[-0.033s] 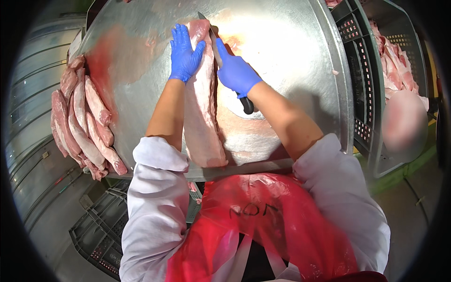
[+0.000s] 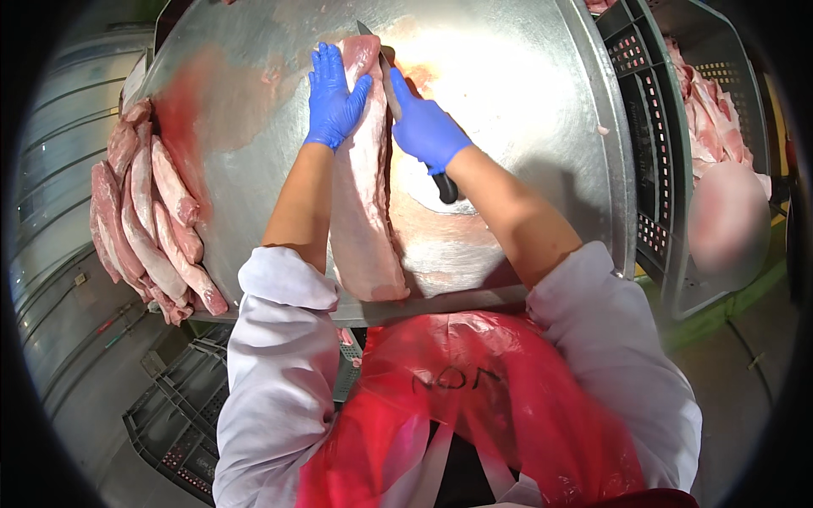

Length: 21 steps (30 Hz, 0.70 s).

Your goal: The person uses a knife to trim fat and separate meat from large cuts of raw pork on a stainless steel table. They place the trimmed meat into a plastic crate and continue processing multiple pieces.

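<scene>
A long, pale pink slab of meat (image 2: pixel 364 229) lies lengthwise on the metal table in front of me. My left hand (image 2: pixel 334 102), in a blue glove, rests flat on the far part of its left side, fingers stretched forward and thumb across the meat. My gloved right hand (image 2: pixel 430 135) is closed round a knife (image 2: pixel 446 188) with a black handle, its index finger stretched along the blade. The blade runs along the slab's far right edge, its tip just past the far end. I cannot tell how deep the edge sits.
Several long meat pieces (image 2: pixel 152 220) are piled at the table's left edge. The round metal table (image 2: pixel 525 110) has a raised rim. To the right stands a dark crate (image 2: pixel 648 144), beside a bin of pale meat trimmings (image 2: pixel 716 110). Another dark crate (image 2: pixel 174 423) is low at the left.
</scene>
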Motion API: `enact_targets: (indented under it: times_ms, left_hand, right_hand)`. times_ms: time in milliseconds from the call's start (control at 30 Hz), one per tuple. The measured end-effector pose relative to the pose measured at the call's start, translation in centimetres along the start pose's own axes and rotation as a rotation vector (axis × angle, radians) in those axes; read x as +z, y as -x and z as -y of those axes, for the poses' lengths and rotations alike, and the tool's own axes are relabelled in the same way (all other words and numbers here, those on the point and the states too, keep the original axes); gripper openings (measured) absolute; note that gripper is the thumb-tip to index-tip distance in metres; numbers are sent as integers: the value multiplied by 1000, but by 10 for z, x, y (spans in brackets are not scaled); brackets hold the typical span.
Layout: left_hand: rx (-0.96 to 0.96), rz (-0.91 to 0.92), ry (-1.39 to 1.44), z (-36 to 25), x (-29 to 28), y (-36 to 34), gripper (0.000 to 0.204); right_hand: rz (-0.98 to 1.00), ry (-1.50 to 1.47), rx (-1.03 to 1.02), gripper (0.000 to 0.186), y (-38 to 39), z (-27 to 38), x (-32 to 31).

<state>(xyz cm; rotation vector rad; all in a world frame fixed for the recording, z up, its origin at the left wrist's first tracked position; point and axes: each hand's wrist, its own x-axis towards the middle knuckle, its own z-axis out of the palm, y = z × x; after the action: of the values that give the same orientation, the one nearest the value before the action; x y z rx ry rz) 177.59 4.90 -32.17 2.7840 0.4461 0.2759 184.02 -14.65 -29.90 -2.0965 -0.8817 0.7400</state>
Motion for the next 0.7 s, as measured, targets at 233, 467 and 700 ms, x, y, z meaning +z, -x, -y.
enact_targets:
  times_ms: [233, 467, 700]
  left_hand:
    - [-2, -29, -15, -2, 4, -18, 92]
    - [-41, -70, -26, 20, -5, 11, 89]
    - [44, 78, 108, -33, -54, 168, 72]
  right_hand:
    - [135, -212, 156, 83, -32, 18, -29]
    - [191, -394, 218, 84, 88, 35, 10]
    - [220, -455, 308, 84, 81, 48, -2]
